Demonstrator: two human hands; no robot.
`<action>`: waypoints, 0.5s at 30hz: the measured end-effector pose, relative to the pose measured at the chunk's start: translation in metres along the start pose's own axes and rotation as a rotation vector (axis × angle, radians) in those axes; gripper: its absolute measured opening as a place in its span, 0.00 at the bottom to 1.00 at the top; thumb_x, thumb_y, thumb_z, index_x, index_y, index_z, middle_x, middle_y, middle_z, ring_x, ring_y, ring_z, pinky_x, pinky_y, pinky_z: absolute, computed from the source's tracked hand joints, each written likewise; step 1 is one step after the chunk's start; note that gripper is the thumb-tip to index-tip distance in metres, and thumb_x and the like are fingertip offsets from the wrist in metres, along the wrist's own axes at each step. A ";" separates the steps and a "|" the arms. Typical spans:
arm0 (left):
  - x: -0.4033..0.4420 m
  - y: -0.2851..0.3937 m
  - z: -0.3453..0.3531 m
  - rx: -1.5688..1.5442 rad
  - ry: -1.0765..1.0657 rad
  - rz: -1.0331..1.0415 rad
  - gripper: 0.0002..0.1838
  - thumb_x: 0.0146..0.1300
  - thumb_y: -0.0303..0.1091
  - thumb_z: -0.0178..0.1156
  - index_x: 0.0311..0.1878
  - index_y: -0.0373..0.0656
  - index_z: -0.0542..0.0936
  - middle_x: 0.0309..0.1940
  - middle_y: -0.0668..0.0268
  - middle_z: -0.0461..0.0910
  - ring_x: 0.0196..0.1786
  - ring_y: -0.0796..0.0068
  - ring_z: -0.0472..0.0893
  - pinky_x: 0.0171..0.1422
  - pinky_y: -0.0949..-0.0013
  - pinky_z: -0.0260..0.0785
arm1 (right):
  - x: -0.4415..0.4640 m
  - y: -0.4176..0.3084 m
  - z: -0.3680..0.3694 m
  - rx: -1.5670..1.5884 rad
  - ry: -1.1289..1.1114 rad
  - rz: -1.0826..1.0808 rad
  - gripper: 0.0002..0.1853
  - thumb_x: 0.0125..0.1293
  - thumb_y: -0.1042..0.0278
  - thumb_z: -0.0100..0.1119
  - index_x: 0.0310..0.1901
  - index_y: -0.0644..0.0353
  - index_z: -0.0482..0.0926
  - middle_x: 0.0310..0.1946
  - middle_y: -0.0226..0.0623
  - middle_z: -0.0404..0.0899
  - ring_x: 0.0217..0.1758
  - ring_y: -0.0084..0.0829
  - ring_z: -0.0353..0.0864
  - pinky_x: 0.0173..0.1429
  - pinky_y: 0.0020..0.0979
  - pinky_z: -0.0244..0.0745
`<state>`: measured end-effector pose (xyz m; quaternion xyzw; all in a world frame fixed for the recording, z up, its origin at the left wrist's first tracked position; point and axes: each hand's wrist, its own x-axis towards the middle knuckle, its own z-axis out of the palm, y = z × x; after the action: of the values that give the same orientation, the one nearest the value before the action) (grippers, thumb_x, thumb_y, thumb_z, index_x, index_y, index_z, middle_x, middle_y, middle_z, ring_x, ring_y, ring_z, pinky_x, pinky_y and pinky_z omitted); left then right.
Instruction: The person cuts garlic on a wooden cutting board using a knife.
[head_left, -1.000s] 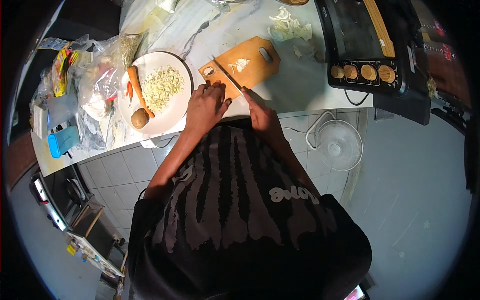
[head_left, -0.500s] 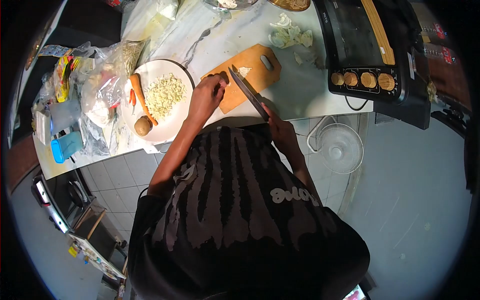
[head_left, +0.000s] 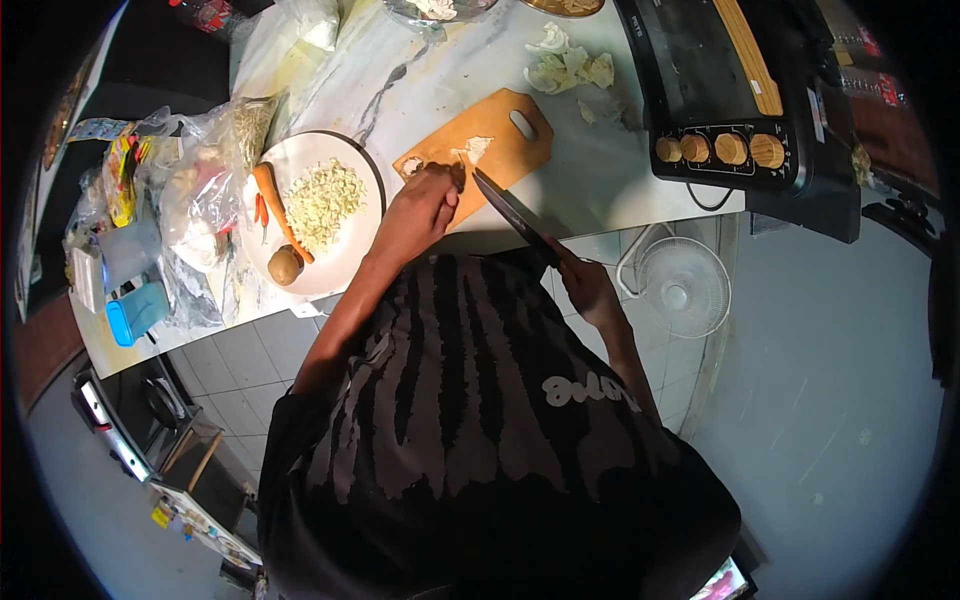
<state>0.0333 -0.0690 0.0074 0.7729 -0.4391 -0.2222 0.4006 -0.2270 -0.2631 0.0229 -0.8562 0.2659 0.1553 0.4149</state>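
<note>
My right hand (head_left: 590,290) is wrapped round the handle of a knife (head_left: 512,210), whose blade slants up and left over the near edge of a wooden cutting board (head_left: 500,118). Over the board's left part, my left hand (head_left: 420,208) is closed with its fingers curled together; whatever they hold is hidden. Thin pale scraps (head_left: 477,148) lie on the board beyond the fingers. Another small pale piece (head_left: 412,166) shows just left of them. Left of this hand stands a white plate (head_left: 345,255) with chopped pale green vegetable (head_left: 325,203), a carrot (head_left: 278,212), small red chilies (head_left: 262,212) and a brown potato (head_left: 285,265).
A black toaster oven (head_left: 735,130) with wooden knobs stands at the right. Cabbage-like leaves (head_left: 568,68) lie behind the board. Plastic bags (head_left: 200,190) and a blue-lidded container (head_left: 137,313) crowd the left end. A white fan (head_left: 683,287) is below the counter's right edge.
The knife and my right hand have moved right and toward my body, away from the left fingers. My left hand has turned slightly, and the view has shifted a little.
</note>
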 end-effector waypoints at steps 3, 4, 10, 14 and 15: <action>0.005 -0.004 0.001 0.121 0.158 0.083 0.08 0.62 0.19 0.59 0.41 0.40 0.71 0.44 0.51 0.77 0.56 0.45 0.76 0.59 0.50 0.69 | -0.006 0.002 -0.003 0.018 0.035 -0.011 0.27 0.78 0.65 0.47 0.77 0.39 0.66 0.21 0.47 0.71 0.22 0.40 0.73 0.36 0.35 0.73; 0.004 -0.005 0.003 0.120 0.154 0.087 0.08 0.62 0.19 0.59 0.41 0.40 0.71 0.44 0.51 0.77 0.56 0.45 0.76 0.59 0.50 0.69 | -0.007 0.000 -0.006 -0.015 0.026 0.017 0.27 0.78 0.66 0.47 0.77 0.38 0.66 0.21 0.48 0.72 0.22 0.41 0.74 0.36 0.36 0.73; -0.005 -0.004 0.004 0.165 0.086 0.088 0.12 0.59 0.19 0.60 0.46 0.38 0.73 0.58 0.48 0.77 0.64 0.44 0.73 0.69 0.50 0.67 | -0.011 -0.014 -0.014 -0.130 -0.023 0.068 0.29 0.79 0.62 0.44 0.79 0.30 0.61 0.24 0.53 0.78 0.28 0.50 0.82 0.40 0.50 0.77; -0.008 -0.015 0.016 0.370 0.087 0.158 0.14 0.58 0.21 0.63 0.47 0.37 0.73 0.64 0.49 0.75 0.67 0.44 0.71 0.73 0.51 0.65 | -0.011 -0.011 -0.006 -0.130 -0.033 0.044 0.28 0.80 0.60 0.42 0.79 0.31 0.59 0.27 0.57 0.81 0.32 0.57 0.85 0.40 0.55 0.79; -0.012 -0.006 0.014 0.348 0.064 0.187 0.15 0.56 0.20 0.63 0.47 0.37 0.73 0.64 0.49 0.75 0.66 0.44 0.71 0.73 0.51 0.65 | -0.012 -0.012 -0.005 -0.130 -0.032 0.041 0.28 0.80 0.60 0.42 0.79 0.31 0.59 0.27 0.57 0.81 0.32 0.57 0.85 0.40 0.55 0.79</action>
<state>0.0198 -0.0627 -0.0058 0.7930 -0.5278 -0.0802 0.2934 -0.2294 -0.2572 0.0396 -0.8732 0.2659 0.1945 0.3592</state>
